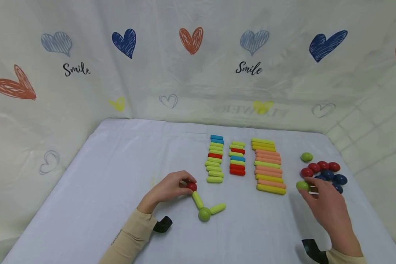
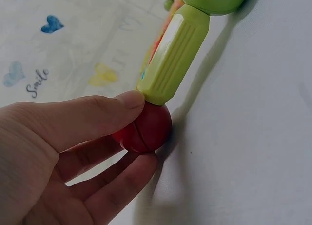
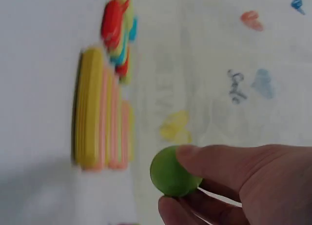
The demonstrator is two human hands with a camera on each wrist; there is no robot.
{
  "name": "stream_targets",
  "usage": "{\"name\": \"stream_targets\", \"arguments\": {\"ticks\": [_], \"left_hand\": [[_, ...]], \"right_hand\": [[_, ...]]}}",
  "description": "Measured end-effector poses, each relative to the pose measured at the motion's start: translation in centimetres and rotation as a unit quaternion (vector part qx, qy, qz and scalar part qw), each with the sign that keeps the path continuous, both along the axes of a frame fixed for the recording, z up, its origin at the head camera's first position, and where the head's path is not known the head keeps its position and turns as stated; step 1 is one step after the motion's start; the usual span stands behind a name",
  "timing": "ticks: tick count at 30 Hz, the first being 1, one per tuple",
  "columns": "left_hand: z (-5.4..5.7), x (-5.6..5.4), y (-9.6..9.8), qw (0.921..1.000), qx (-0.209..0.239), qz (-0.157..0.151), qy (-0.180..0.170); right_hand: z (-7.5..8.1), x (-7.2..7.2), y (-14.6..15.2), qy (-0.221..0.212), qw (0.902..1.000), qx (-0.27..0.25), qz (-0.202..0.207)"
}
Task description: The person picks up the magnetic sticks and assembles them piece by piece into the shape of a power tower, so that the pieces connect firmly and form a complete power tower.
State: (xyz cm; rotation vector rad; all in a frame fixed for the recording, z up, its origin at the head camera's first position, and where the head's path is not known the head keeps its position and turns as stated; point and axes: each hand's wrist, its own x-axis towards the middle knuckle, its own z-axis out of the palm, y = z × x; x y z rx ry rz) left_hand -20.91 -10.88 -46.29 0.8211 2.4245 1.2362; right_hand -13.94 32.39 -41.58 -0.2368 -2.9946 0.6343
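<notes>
My left hand [image 1: 171, 187] pinches a red ball [image 2: 148, 130] between thumb and fingers. From that ball a short yellow-green rod [image 2: 175, 54] runs to a green ball [image 1: 204, 214], and a second yellow-green rod [image 1: 217, 208] sticks out from the green ball to the right. Together they form a V on the white table. Over at the right, my right hand [image 1: 328, 205] holds another green ball [image 3: 173, 172] between its thumb and fingertips, beside the group of loose balls. In the right wrist view the rows of rods appear to the left of this ball.
Short rods in green, red and blue lie in two columns [image 1: 215, 157] [image 1: 237, 159] mid-table. Right of them is a column of longer yellow, pink and green rods [image 1: 268, 165]. Several red balls [image 1: 322, 165], dark blue balls [image 1: 340, 179] and one green ball [image 1: 306, 157] sit at the right.
</notes>
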Motion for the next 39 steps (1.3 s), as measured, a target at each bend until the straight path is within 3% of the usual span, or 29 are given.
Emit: {"name": "stream_targets", "arguments": {"ticks": [3,7,9,11,16,27,30,36,39], "left_hand": [[0.0,0.0,-0.1,1.0000,0.000,0.005,-0.005],[-0.1,0.0,0.0,1.0000,0.003,0.006,-0.001],[-0.1,0.0,0.1,1.0000,0.005,0.006,0.004],[-0.2,0.0,0.2,0.9999,0.008,0.005,0.009],[0.0,0.2,0.4,0.9999,0.006,0.008,0.006],[0.1,0.3,0.4,1.0000,0.002,0.003,0.003],[0.0,0.4,0.4,1.0000,0.005,-0.001,0.001],[0.2,0.3,0.5,1.0000,0.004,0.000,0.002],[0.2,0.3,0.6,1.0000,0.002,0.000,0.003]], "right_hand": [[0.4,0.7,-2.6,-0.031,0.9917,-0.105,0.066],[-0.8,1.0,-6.3,-0.131,0.9553,-0.237,0.119],[-1.7,1.0,-8.0,-0.161,0.9386,-0.272,0.138],[-2.6,1.1,-9.4,-0.165,0.9307,-0.284,0.161],[-3.8,1.0,-11.6,-0.138,0.9303,-0.274,0.201],[-4.0,0.9,-12.8,-0.104,0.9362,-0.268,0.202],[-4.0,0.9,-13.0,-0.103,0.9330,-0.271,0.213],[-3.5,1.0,-12.9,-0.114,0.9367,-0.246,0.222],[-3.2,1.0,-12.5,-0.127,0.9311,-0.243,0.241]]}}
